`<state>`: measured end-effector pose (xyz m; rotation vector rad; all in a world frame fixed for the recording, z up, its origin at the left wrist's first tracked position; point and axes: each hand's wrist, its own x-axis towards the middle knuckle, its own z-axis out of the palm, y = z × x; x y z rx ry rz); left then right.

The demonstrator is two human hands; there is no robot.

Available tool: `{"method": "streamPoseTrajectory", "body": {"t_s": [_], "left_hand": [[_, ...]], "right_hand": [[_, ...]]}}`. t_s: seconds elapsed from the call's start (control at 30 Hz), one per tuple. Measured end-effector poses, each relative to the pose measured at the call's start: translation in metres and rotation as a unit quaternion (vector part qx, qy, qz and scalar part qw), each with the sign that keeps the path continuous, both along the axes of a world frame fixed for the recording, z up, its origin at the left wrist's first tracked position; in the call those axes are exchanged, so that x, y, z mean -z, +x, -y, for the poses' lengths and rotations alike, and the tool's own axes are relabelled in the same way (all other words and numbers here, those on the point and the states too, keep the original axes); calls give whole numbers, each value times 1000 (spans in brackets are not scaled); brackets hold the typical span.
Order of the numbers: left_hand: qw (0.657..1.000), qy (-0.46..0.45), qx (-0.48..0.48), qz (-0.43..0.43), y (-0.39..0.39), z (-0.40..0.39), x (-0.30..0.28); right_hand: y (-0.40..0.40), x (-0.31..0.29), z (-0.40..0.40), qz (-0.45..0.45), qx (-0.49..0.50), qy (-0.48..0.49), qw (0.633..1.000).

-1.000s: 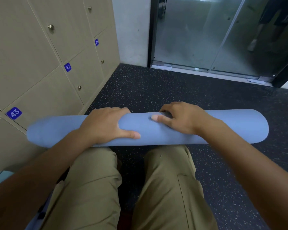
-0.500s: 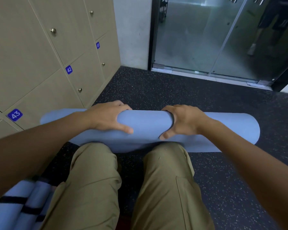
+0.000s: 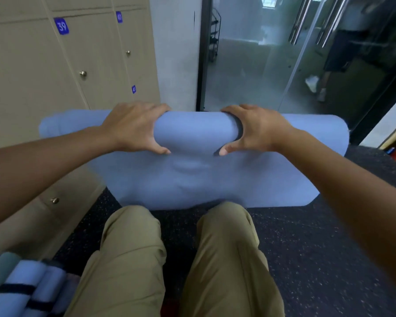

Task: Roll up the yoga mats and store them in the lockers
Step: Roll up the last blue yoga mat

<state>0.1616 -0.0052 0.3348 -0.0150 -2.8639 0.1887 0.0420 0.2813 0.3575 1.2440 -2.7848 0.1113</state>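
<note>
A light blue yoga mat (image 3: 193, 133) is held crosswise in front of me, lifted off the floor above my knees. Its upper part is rolled and a loose flap hangs down below the roll. My left hand (image 3: 133, 129) grips the roll left of centre, fingers over the top and thumb underneath. My right hand (image 3: 254, 130) grips it right of centre the same way. Beige lockers (image 3: 62, 72) with blue number tags and small metal knobs stand along the left, all doors closed.
Rolled blue mats with dark straps (image 3: 21, 289) lie at the bottom left beside my leg. Glass doors (image 3: 272, 56) are straight ahead, with a person's legs (image 3: 329, 72) behind them. A grey wall pillar (image 3: 176, 53) separates lockers and doors. Dark speckled floor (image 3: 318, 248) lies to the right.
The mat has risen from floor level to in front of me, and a flap has come loose below the roll. My view has tilted up toward the lockers and doors.
</note>
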Motion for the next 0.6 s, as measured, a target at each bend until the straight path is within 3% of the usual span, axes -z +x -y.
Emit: {"method": "streamPoseTrajectory", "body": {"t_s": [0.13, 0.3, 0.47, 0.6], "left_hand": [[1000, 4, -2, -24, 38, -10, -51], [999, -17, 9, -35, 109, -32, -95], [999, 0, 5, -39, 189, -51, -102], [999, 45, -24, 18, 239, -52, -77]], "right_hand": [[35, -38, -19, -115, -21, 33, 993], [102, -56, -45, -202, -24, -2, 979], [185, -55, -72, -244, -38, -32, 968], [251, -42, -89, -249, -43, -31, 967]]}}
